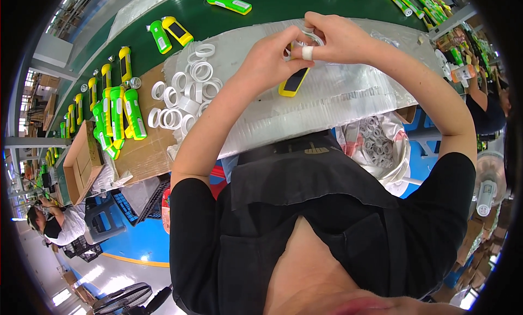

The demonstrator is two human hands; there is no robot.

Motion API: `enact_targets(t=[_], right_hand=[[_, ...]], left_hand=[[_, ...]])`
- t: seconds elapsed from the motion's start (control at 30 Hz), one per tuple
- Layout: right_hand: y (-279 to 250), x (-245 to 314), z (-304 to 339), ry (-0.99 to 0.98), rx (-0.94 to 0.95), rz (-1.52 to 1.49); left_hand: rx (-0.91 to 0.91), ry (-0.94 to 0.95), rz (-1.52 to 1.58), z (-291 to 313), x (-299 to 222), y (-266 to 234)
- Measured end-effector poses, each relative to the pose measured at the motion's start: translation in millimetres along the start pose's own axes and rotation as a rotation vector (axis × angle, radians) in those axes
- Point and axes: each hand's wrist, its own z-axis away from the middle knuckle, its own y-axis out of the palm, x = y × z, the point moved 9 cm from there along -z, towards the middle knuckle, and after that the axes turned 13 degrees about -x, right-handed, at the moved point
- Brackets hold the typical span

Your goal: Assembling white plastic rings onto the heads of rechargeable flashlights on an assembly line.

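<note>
Over the work surface, my two hands meet at the head end of a yellow flashlight (294,82) with a dark panel. My left hand (268,59) curls its fingers around the upper part of it. Opposite, my right hand (342,40) has thumb and fingers closed on a white ring (315,37) at that end; the fingers partly hide the ring. A white band (308,53) wraps a digit of my right hand. Left of my left forearm lies a loose pile of white rings (188,92) on the plastic-covered surface.
Green and yellow flashlights (116,113) lie in a cluster on cardboard at the left, others (229,2) on the green conveyor belt (272,10). A bag of rings (376,146) hangs below the table's right edge. Co-workers (65,225) are at both sides.
</note>
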Motion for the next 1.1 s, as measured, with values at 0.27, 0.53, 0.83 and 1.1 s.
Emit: enact_targets(t=[0.27, 0.53, 0.83, 1.1], right_hand=[[3, 24, 2, -0.294, -0.256, 0.038], [-22, 32, 1, -0.423, -0.028, -0.322], [-5, -2, -10, 0.048, 0.028, 0.299], [-9, 16, -9, 0.024, 0.17, 0.21]], left_hand=[[-0.195, 0.257, -0.136, 5, -15, 1], [-0.145, 0.09, 0.016, 2, -3, -9], [-0.173, 0.062, -0.065, 0, 0, -5], [-0.142, 0.022, -0.019, 2, 7, -4]])
